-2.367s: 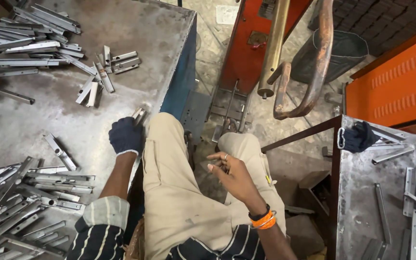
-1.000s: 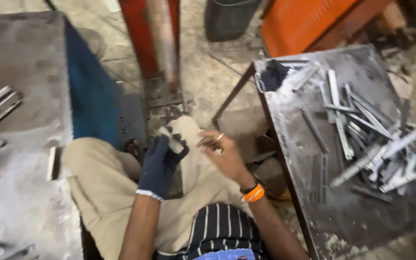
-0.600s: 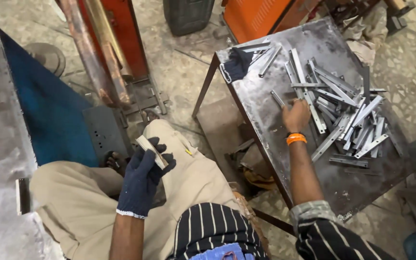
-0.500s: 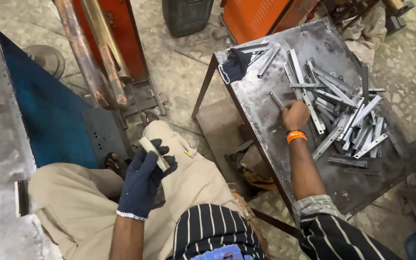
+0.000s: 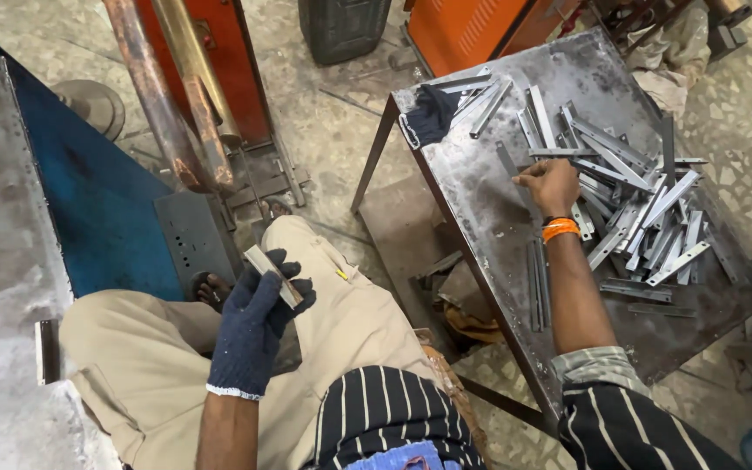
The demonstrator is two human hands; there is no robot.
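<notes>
The left hand [image 5: 254,326], in a dark blue knit glove, is held over the lap, its fingers [image 5: 293,292] closed around a short flat metal strip [image 5: 271,274] that slants from upper left to lower right across the palm, both ends sticking out free. Below it lie the person's beige trousers [image 5: 341,322]; just beyond it to the far left stands a grey perforated plate [image 5: 193,244] against a blue panel [image 5: 89,200], with a bare foot between them and the knee. The right hand [image 5: 552,184], bare with an orange band [image 5: 560,229] at the wrist, reaches out to the steel worktop [image 5: 480,183] on the right, its fingers curled down onto the near-left edge of a loose heap of metal strips [image 5: 646,218]; I cannot tell whether they have pinched one. That heap fills the right half of the worktop up to its right edge, while the strip of surface between the hand and the worktop's left edge is mostly bare, apart from two thin bars [image 5: 537,283] lying beside the forearm. A dark glove [image 5: 428,117] sits on the far left corner, overhanging the edge slightly. Between the knees and the worktop's leg there is a gap of stone floor [image 5: 332,148]. Farther off, rusty pipes [image 5: 176,104] lean against a red frame. On the left, another grey worktop [image 5: 2,261] runs along the picture's edge.
</notes>
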